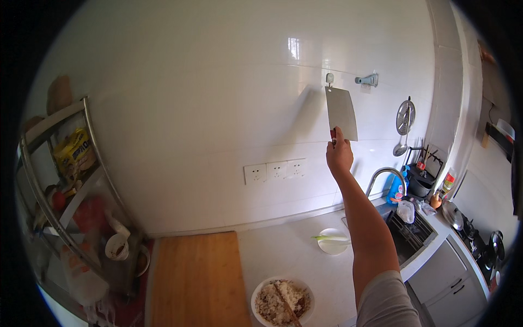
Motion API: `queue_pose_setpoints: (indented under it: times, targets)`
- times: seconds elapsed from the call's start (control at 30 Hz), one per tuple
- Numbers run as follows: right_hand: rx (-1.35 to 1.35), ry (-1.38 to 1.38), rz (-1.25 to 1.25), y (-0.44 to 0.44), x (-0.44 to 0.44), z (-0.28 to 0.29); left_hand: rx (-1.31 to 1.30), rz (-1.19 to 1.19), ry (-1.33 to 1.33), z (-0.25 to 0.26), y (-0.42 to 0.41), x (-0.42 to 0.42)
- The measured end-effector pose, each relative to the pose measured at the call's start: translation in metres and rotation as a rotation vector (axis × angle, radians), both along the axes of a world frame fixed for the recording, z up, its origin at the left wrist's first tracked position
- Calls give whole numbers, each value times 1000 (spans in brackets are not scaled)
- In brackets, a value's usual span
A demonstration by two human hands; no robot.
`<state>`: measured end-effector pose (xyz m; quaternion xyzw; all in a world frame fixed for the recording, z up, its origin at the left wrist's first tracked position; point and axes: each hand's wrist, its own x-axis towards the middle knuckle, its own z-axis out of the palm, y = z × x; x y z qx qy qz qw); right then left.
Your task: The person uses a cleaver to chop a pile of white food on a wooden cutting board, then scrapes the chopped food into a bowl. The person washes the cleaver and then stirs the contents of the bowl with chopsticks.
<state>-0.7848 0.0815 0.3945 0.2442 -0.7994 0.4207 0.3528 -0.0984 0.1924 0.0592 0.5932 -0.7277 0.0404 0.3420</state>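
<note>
My right hand is raised at the wall, gripping the handle of a Chinese cleaver. The blade points upward, and the hole in its top corner is at a small wall hook; whether it hangs on the hook I cannot tell. My left hand is out of view. Below on the counter lies a wooden cutting board. A white bowl of chopped or minced food with chopsticks in it stands right of the board. A white plate holds a piece of green onion, beside my forearm.
A metal shelf rack with packages and containers stands on the left. A peeler hangs right of the cleaver, and a skimmer farther right. The faucet, sink and gas stove are on the right.
</note>
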Motion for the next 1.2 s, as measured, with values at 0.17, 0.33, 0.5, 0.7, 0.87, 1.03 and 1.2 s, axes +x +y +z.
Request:
queue_pose_setpoints:
  times: [0.17, 0.33, 0.5, 0.7, 0.87, 1.03, 1.2]
  targets:
    - [-46, 22, 36, 6, -9, 11, -5, 40, -145, -40, -9, 16]
    - [-463, -243, 690, 13, 64, -54, 207, 103, -41, -9, -45, 8]
    - [-134, -778, 1025, 115, 234, -144, 543, 466, 65, -55, -62, 80]
    - [189, -1532, 1434, 204, 380, -274, 763, 532, -59, -45, -100, 123]
    - [105, -1412, 1142, 219, 441, -351, 916, 276, -60, -94, -160, 158]
    - [-137, -1352, 908, 204, 488, -379, 971, -74, 155, -102, -206, 154]
    - [-209, -1590, 651, 192, 508, -372, 955, -154, 176, -130, -229, 185]
